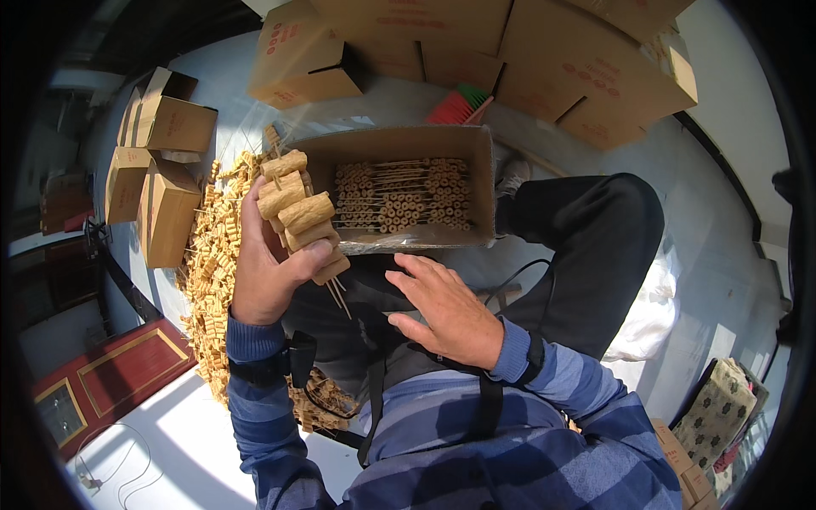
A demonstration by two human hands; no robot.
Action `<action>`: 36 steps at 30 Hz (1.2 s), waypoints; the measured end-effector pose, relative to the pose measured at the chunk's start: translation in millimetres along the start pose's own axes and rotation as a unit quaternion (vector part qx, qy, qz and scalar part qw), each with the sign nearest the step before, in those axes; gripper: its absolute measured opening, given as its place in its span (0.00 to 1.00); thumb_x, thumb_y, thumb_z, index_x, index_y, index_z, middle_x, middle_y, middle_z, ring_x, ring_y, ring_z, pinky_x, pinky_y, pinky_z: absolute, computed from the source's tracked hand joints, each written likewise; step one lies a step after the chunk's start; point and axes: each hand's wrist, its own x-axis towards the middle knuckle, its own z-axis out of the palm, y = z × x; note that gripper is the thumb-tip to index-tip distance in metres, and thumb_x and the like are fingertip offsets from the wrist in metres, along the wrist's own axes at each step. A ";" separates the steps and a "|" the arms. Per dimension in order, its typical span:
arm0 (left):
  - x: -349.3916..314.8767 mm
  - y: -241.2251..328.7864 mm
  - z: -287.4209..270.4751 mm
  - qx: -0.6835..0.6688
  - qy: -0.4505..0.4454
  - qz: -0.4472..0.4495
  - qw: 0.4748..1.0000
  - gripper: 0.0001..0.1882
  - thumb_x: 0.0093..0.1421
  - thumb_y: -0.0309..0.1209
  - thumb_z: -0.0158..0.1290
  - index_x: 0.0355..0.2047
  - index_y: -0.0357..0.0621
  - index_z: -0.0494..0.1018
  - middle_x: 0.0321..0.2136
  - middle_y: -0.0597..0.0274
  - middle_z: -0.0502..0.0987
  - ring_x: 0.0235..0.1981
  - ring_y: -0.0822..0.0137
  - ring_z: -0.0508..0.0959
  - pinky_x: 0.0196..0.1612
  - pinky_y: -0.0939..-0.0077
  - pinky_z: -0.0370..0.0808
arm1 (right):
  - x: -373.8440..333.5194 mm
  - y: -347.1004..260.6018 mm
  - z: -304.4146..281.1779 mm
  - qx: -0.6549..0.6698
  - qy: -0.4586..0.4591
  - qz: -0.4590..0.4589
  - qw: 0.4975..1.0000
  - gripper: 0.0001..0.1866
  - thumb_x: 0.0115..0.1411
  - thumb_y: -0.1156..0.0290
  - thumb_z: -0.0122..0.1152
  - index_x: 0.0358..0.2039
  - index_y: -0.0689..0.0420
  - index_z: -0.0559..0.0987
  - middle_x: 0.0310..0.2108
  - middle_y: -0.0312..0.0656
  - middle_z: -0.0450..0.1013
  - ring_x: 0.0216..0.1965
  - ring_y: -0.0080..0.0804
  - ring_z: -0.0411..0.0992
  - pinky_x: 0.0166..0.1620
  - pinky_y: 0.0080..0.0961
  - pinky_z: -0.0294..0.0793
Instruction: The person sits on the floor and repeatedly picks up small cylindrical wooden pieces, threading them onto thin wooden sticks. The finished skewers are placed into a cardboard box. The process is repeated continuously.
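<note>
My left hand [263, 276] is closed round a bundle of skewers [304, 211], thin sticks threaded with tan, ridged cylindrical pieces. The bare stick ends poke out below it, toward my lap. To the right of the bundle, my right hand [450, 313] hovers above my lap with fingers stretched out and nothing in it. Just beyond both hands stands an open cardboard box [408, 143]. Similar skewers [404, 195] lie inside it in rows, with the round ends of their pieces facing up and bare sticks between.
A large heap of loose skewers [212, 272] spreads along my left side. Several cardboard cartons [595, 72] stand at the back, and more cartons [174, 123] at the far left. A red and green brush [459, 104] lies behind the box. White plastic bags [650, 314] sit beyond my right leg.
</note>
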 end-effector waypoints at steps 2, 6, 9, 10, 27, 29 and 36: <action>28.8 6.1 17.2 0.119 -0.027 0.063 0.991 0.50 0.47 0.29 0.67 0.66 0.36 0.50 0.57 0.49 0.65 0.57 0.57 0.71 0.58 0.64 0.73 | -1.6 12.0 2.6 -0.018 -0.035 0.017 0.999 0.27 0.63 0.63 0.63 0.58 0.62 0.71 0.64 0.54 0.61 0.66 0.52 0.60 0.65 0.43 0.61; 80.7 -10.5 44.1 0.528 -0.097 0.231 0.811 0.50 0.40 0.31 0.67 0.64 0.34 0.56 0.57 0.39 0.64 0.58 0.41 0.66 0.64 0.54 0.63 | -2.9 27.8 10.4 -0.049 0.005 -0.007 0.999 0.25 0.60 0.64 0.65 0.55 0.61 0.73 0.59 0.51 0.67 0.63 0.47 0.63 0.63 0.42 0.63; 110.2 -48.3 62.6 0.585 -0.154 0.219 0.766 0.51 0.39 0.35 0.68 0.63 0.34 0.58 0.57 0.40 0.64 0.58 0.41 0.66 0.64 0.52 0.62 | 0.3 37.0 9.3 -0.083 -0.005 0.018 0.996 0.27 0.60 0.61 0.65 0.56 0.60 0.73 0.61 0.50 0.67 0.64 0.47 0.63 0.64 0.43 0.61; 120.1 -62.8 67.6 0.590 -0.166 0.222 0.758 0.51 0.39 0.35 0.69 0.63 0.34 0.59 0.57 0.41 0.65 0.58 0.43 0.67 0.63 0.52 0.62 | 2.6 40.0 8.5 -0.101 -0.024 0.033 0.994 0.27 0.60 0.61 0.65 0.57 0.60 0.73 0.61 0.50 0.67 0.64 0.46 0.63 0.64 0.43 0.61; 203.5 -227.6 82.4 0.727 -0.227 0.202 0.617 0.50 0.45 0.36 0.66 0.66 0.38 0.55 0.61 0.44 0.61 0.64 0.46 0.61 0.68 0.44 0.54 | 26.4 91.6 12.5 -0.163 -0.047 0.150 0.974 0.19 0.61 0.68 0.54 0.51 0.62 0.75 0.48 0.47 0.75 0.54 0.41 0.71 0.63 0.40 0.62; 206.6 -239.3 78.0 0.726 -0.226 0.217 0.612 0.49 0.45 0.35 0.65 0.67 0.38 0.55 0.61 0.45 0.62 0.64 0.46 0.61 0.68 0.44 0.53 | 27.9 92.2 12.2 -0.157 -0.050 0.155 0.974 0.19 0.61 0.69 0.53 0.51 0.62 0.75 0.49 0.47 0.75 0.54 0.41 0.71 0.62 0.39 0.63; 212.6 -272.3 66.4 0.710 -0.193 0.271 0.621 0.47 0.46 0.33 0.62 0.66 0.38 0.57 0.60 0.46 0.63 0.64 0.46 0.62 0.68 0.44 0.55 | 29.5 92.2 12.4 -0.161 -0.068 0.165 0.971 0.18 0.61 0.70 0.52 0.51 0.61 0.75 0.50 0.47 0.74 0.55 0.41 0.70 0.61 0.37 0.64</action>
